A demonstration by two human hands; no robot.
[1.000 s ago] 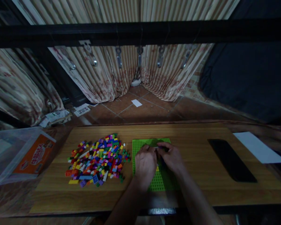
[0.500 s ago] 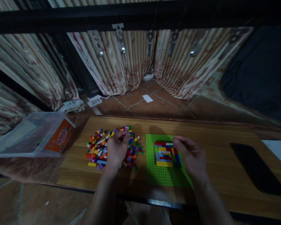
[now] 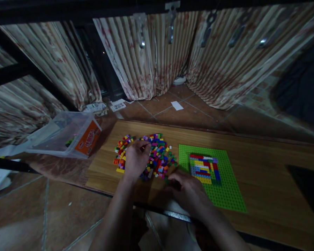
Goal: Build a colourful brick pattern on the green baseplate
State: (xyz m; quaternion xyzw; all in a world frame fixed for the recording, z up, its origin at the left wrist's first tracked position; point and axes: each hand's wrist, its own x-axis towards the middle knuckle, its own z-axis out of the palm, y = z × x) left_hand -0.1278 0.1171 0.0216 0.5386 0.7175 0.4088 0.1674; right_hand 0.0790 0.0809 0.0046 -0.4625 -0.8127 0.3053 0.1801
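My left hand (image 3: 138, 157) is over a pile of small coloured toy bricks (image 3: 159, 153), thumb and fingers pinched together. Whatever may be between its fingertips is too small to make out. My right hand (image 3: 189, 188) is at the near right edge of the pile, close to a few dark green bricks (image 3: 172, 158), its fingers bent and a little apart. To its right lies a green studded baseplate (image 3: 227, 195). On this sits a flat rectangular build of bricks (image 3: 202, 169) in red, yellow, blue, grey, white and purple rows.
A clear plastic box (image 3: 60, 139) with an orange label stands left of the wooden table (image 3: 253, 174). A black flat object (image 3: 306, 184) lies at the table's right end. Behind are striped curtains (image 3: 170, 59) and a white paper (image 3: 177, 105) on the tiled floor.
My right hand has left the build and moved left to the brick pile. The left hand stays pinched over the pile. The whole view has shifted and turned to the left.
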